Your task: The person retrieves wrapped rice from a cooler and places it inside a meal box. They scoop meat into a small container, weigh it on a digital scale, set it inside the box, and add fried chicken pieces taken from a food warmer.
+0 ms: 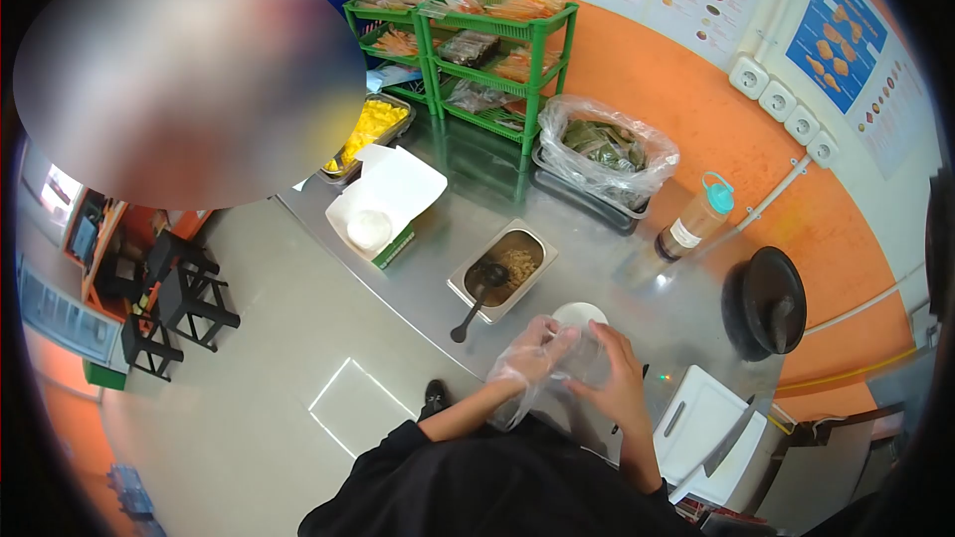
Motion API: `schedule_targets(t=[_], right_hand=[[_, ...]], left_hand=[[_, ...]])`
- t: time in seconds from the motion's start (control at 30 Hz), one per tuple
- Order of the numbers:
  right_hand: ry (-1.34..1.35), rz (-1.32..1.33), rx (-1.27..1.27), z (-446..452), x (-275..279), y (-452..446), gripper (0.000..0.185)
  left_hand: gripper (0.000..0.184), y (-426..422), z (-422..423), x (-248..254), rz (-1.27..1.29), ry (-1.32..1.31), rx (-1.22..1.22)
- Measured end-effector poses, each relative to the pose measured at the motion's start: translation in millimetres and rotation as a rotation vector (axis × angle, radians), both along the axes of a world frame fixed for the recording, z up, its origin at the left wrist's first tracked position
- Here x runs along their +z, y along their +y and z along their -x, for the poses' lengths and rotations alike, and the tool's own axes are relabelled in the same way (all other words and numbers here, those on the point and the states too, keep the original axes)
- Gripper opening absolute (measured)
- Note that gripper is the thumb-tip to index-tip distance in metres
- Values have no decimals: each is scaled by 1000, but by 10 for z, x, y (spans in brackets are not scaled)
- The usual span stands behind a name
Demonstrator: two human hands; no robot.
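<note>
My left hand [534, 351] is closed on thin clear plastic film [585, 363], which looks like a bag or a disposable glove. Loose film also wraps the left wrist and hangs below it. On the other side, my right hand [614, 375] curves its fingers and thumb around the same film. Just beyond the hands, partly hidden by them, lies a white round thing [580, 315]. A steel food pan [457, 283] sits ahead to the left, holding brownish food and a black ladle [476, 310] whose handle leans over the rim.
The steel table [438, 239] carries an open white box [403, 184], yellow food in a tray [374, 129], green racks [484, 70], a bagged leafy bundle [607, 146], a bottle [696, 224], a stone mortar [771, 303], and a knife [731, 438] on a white board [686, 418]. A blurred person [189, 80] stands left.
</note>
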State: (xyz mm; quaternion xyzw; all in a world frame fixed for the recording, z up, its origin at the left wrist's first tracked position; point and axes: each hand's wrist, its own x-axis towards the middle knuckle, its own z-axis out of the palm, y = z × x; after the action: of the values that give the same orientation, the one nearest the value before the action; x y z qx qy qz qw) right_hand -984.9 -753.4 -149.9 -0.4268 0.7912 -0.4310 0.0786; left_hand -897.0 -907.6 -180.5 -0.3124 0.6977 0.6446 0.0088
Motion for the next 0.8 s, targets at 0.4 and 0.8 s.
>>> schedule_targets(t=[0.4,0.8], right_hand=[[-606,218,304,-1726,-283,-2035,64],[-1093,153,92,-2494,-507,-3319,36]], left_hand=[[35,-1394,-1825,470,-20,171,547],[58,-2846,-2593,-124,335,-234,310]])
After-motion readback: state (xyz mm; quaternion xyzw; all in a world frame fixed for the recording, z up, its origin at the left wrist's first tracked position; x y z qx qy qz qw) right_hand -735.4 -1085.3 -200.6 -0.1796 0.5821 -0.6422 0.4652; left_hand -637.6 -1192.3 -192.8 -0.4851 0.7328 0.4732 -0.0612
